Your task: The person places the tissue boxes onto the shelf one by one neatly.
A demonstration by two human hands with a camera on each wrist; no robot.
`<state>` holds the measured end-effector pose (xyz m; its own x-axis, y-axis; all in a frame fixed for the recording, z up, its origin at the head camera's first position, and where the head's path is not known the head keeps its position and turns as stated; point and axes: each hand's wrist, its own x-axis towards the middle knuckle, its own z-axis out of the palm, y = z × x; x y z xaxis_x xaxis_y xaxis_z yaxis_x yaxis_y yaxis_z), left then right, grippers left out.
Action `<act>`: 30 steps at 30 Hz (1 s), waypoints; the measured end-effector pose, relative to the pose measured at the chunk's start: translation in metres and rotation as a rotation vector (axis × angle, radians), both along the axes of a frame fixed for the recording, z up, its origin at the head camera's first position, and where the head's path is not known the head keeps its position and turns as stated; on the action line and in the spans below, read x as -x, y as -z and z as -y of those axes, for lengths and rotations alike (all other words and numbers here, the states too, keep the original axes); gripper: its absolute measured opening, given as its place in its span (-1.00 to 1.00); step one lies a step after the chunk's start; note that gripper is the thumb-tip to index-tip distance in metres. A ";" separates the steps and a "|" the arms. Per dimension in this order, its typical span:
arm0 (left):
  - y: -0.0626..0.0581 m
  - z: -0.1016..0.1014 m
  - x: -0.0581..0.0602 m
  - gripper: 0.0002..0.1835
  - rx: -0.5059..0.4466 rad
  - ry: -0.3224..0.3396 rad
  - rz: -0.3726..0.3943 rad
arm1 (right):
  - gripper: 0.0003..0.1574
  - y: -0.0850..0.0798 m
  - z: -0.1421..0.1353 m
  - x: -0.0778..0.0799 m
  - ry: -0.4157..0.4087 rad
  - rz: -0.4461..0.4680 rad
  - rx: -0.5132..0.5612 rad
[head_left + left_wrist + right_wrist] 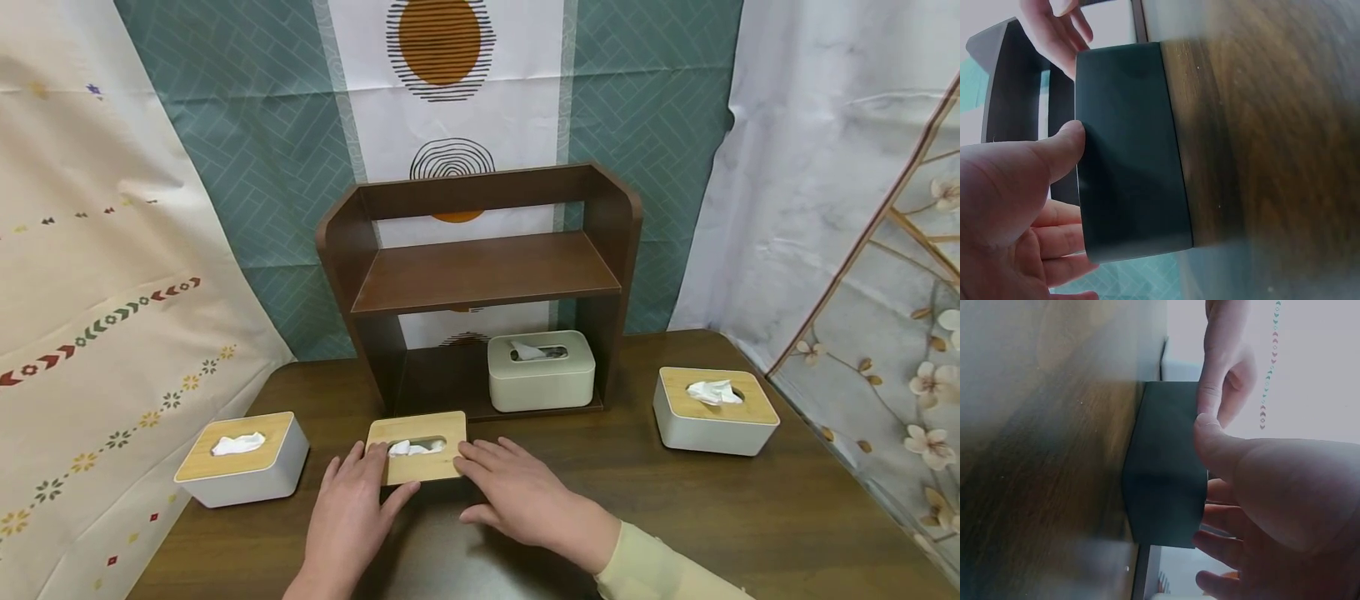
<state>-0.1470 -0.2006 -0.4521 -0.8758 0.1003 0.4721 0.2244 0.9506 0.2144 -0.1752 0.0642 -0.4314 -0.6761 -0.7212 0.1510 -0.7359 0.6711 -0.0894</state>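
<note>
A tissue box with a dark green body (1129,150) and a light wooden lid (442,467) sits on the table in front of the shelf, white tissue showing in its oval slot. My left hand (347,508) rests along the lid's left edge, fingers extended and the thumb at the front edge. At the right edge, the fingertips of my right hand (517,492) touch the lid, while its thumb extends in front of the box. In the right wrist view, the box's dark front face (1166,469) stands on the wood, with both thumbs near its upper edge.
Behind stands a brown two-tier shelf (487,271); a cream tissue box (542,387) occupies its lower tier at the right. White tissue boxes with wooden lids stand on the table's left (258,483) and right (712,432). Patterned cloths (255,167) hang around the table.
</note>
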 end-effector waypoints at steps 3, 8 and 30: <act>0.001 0.000 0.000 -0.22 0.008 0.021 -0.023 | -0.18 0.000 -0.002 0.000 0.002 -0.001 -0.001; 0.001 0.003 0.000 -0.19 0.012 0.036 0.001 | -0.20 0.001 -0.002 0.001 0.004 -0.024 0.011; 0.002 0.015 -0.005 -0.14 -0.118 -0.050 0.232 | -0.15 0.015 0.008 0.001 0.110 -0.053 0.185</act>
<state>-0.1418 -0.2155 -0.4541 -0.9644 0.0102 0.2642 0.1097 0.9246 0.3648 -0.1757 0.0565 -0.4463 -0.7364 -0.6005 0.3118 -0.6665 0.7231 -0.1816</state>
